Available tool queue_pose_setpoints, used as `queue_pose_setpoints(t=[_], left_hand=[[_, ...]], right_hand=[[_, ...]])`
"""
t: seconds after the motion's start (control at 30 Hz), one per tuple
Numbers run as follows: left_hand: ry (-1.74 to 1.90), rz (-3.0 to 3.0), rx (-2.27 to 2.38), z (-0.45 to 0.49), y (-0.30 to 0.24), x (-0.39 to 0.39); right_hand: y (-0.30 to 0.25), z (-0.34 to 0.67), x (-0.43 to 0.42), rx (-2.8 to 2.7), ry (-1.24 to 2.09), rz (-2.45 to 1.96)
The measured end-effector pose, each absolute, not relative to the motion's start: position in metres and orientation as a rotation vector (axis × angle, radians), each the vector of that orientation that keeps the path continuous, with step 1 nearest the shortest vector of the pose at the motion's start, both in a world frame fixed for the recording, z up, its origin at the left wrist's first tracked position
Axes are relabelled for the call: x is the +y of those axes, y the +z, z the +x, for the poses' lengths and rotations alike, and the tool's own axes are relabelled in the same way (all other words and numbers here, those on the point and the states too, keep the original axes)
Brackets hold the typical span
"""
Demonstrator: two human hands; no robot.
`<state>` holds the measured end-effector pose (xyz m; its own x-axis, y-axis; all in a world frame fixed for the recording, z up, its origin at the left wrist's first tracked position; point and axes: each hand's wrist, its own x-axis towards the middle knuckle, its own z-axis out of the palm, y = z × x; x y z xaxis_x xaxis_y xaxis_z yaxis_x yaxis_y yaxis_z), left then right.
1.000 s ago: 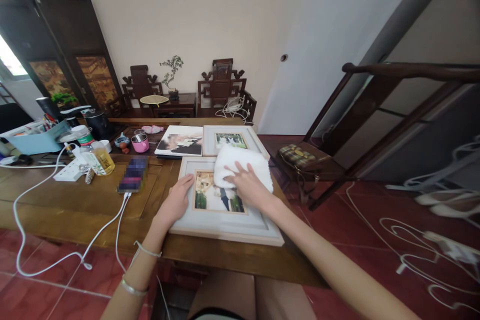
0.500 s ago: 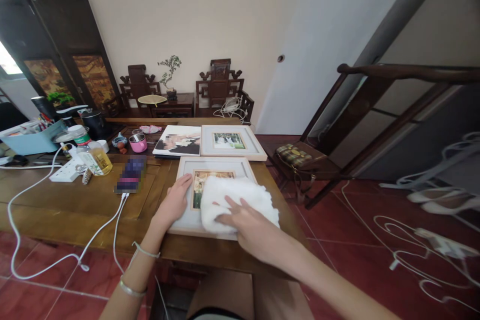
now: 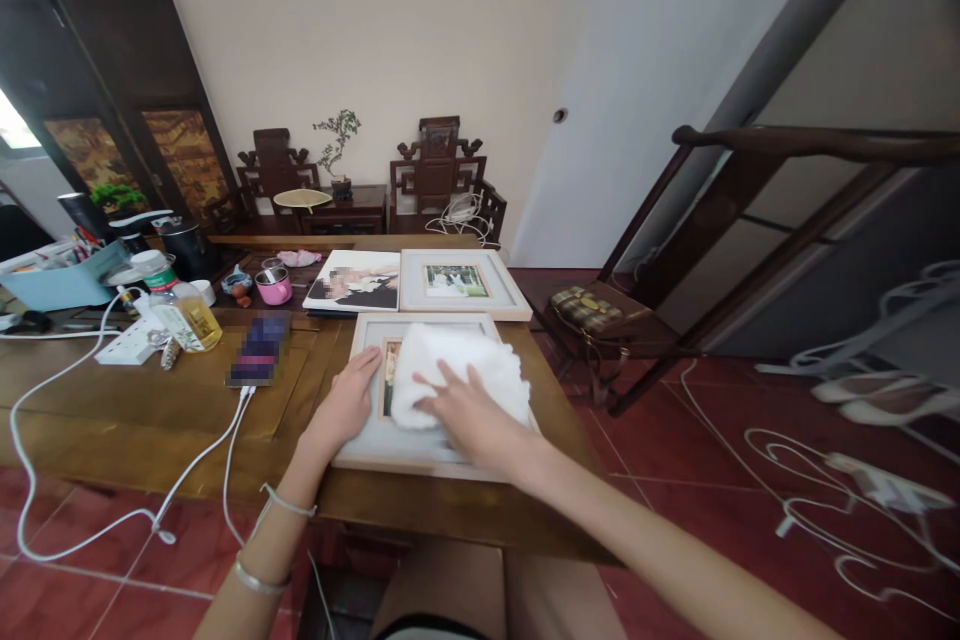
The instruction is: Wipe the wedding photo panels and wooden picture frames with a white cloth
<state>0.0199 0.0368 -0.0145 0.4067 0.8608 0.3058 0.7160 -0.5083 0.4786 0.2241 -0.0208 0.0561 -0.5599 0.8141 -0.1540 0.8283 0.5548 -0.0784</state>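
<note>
A framed picture (image 3: 352, 452) with a pale wooden border and wide light mat lies flat at the table's near edge. My left hand (image 3: 351, 400) rests on its left side, fingers stretched together and flat, gripping nothing. Over the middle and right of the frame, my right hand (image 3: 472, 410) holds a folded white fluffy cloth (image 3: 420, 360) against the surface, with its fingers spread across the top. Most of the inner picture is hidden by the cloth; only its left strip shows.
Behind lie another framed photo (image 3: 517, 295) and a photo panel (image 3: 322, 295). To the left are a phone (image 3: 255, 350) with white cables, a bottle (image 3: 187, 320), a pink cup (image 3: 274, 286) and a power strip (image 3: 124, 345). A wooden chair (image 3: 652, 320) bearing a bag stands right.
My right hand and the white cloth have slid up and left across the frame, baring more of its lower right. My left hand stays in place on the frame.
</note>
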Motion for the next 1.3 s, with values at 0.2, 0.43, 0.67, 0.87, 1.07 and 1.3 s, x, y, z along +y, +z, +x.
queue_pose_setpoints(t=[0.2, 0.43, 0.67, 0.87, 1.07, 1.3], left_hand=[[0.767, 2.413, 1.371, 0.019, -0.013, 0.036], [0.796, 2.375, 1.330, 0.018, -0.015, 0.037], [0.847, 2.342, 1.312, 0.022, -0.003, 0.031], [1.026, 2.237, 1.304, 0.026, 0.009, 0.025], [0.977, 2.221, 1.361, 0.024, 0.008, 0.024], [0.833, 2.407, 1.315, 0.020, -0.005, 0.031]], right_hand=[[0.075, 0.219, -0.079, 2.808, -0.564, 1.199], [0.050, 0.238, -0.007, 2.855, -0.367, 1.414], [0.046, 0.220, 0.059, 2.773, 0.128, 1.586], [0.051, 0.184, 0.013, 2.839, 0.071, 1.391], [0.066, 0.195, -0.040, 2.836, -0.093, 1.092], [0.089, 0.256, -0.045, 2.704, -0.326, 1.316]])
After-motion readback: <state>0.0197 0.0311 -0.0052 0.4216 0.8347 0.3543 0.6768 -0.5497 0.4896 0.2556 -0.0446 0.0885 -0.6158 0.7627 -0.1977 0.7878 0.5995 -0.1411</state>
